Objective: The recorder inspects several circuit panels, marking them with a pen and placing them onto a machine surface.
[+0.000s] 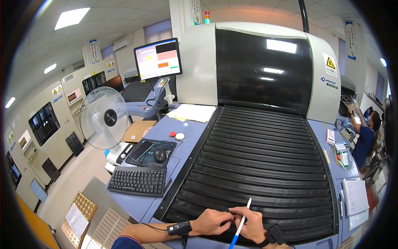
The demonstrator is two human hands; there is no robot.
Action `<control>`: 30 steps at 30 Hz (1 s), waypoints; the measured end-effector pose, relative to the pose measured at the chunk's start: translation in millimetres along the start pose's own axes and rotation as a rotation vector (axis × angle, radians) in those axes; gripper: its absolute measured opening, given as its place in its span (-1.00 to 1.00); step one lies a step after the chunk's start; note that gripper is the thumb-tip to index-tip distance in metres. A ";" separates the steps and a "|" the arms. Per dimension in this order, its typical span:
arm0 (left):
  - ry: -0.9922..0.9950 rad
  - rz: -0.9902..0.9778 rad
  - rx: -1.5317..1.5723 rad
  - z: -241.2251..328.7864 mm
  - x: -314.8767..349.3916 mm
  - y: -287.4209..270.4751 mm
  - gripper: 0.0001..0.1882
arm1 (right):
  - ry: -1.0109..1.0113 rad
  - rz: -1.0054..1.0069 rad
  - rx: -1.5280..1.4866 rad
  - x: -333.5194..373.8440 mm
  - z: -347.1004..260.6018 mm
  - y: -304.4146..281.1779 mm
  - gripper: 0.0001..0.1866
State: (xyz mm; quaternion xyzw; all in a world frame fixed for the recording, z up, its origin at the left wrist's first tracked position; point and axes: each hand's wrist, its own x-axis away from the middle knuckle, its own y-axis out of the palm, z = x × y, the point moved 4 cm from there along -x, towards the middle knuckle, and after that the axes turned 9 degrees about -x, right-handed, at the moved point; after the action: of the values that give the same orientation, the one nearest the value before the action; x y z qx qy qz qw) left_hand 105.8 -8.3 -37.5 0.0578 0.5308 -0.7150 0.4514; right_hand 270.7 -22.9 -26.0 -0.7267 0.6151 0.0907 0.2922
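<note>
My right hand is closed around a slim white pen with a blue lower end. The pen slants, its white tip pointing up and away from me. My left hand is curled beside it, the fingertips meeting those of the right. Whether anything lies between the left fingers is hidden. Both hands hover over or rest on the near end of a black ribbed bellows cover; which of the two I cannot tell. Dark devices are strapped to both wrists, with a cable along the left forearm.
A large machine with a dark hood stands beyond the cover. To the left are a keyboard, a mouse, a monitor, papers and a fan. A notepad lies right; another person works farther off.
</note>
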 end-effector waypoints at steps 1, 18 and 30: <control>-0.001 -0.005 0.001 0.2 -0.2 0.3 -0.86 | -0.008 0.001 0.002 0.4 -0.4 -0.1 -0.68; -0.004 -0.015 0.001 2.8 -2.1 -1.9 -0.87 | -0.012 -0.001 -0.013 1.5 1.2 -0.5 -0.66; 0.006 -0.029 -0.013 1.6 -1.8 -0.4 -0.86 | -0.034 0.019 -0.026 0.8 -0.5 -0.5 -0.65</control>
State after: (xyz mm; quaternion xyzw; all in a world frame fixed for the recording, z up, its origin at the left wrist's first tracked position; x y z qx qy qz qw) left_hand 107.2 -8.5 -35.6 0.0491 0.5375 -0.7179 0.4398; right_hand 271.2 -23.8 -25.9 -0.7230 0.6156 0.1136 0.2923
